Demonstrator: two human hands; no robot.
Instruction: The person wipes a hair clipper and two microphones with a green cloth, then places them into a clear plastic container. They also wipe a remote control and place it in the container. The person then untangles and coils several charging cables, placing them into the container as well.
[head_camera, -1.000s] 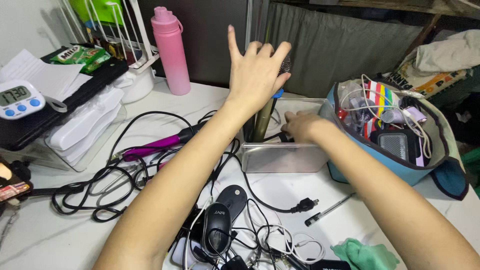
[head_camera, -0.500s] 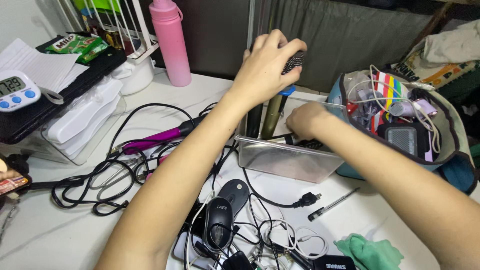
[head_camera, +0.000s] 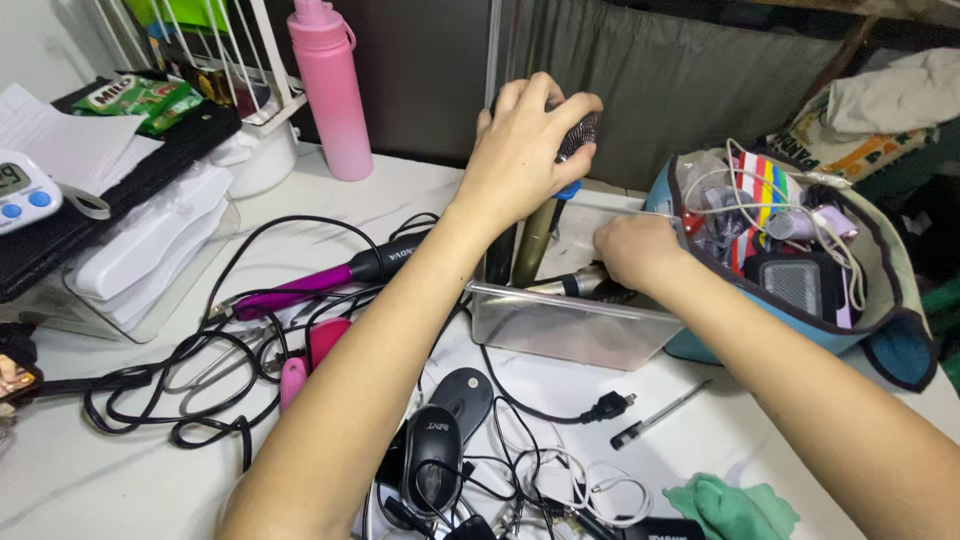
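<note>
At the left of the frame I see a pile of black cables (head_camera: 190, 370) with a purple-handled styling tool (head_camera: 300, 290) lying loose on the white table (head_camera: 90, 470); lower centre, two black computer mice (head_camera: 440, 440) and white earphone cords (head_camera: 560, 480) are also out in the open. I judge this clutter as what is left to sort.

In the upper centre, my left hand (head_camera: 525, 150) is clenched over the head of a microphone (head_camera: 578, 135), which stands upright in the clear plastic bin (head_camera: 570, 330) beside other upright handles.

Just right of centre, my right hand (head_camera: 635, 250) reaches down into the bin; I cannot tell whether it grasps anything. A pen (head_camera: 660, 413) lies below the bin.

At the right edge, the blue pouch (head_camera: 890, 340) is already stuffed with cords and small gadgets.
</note>
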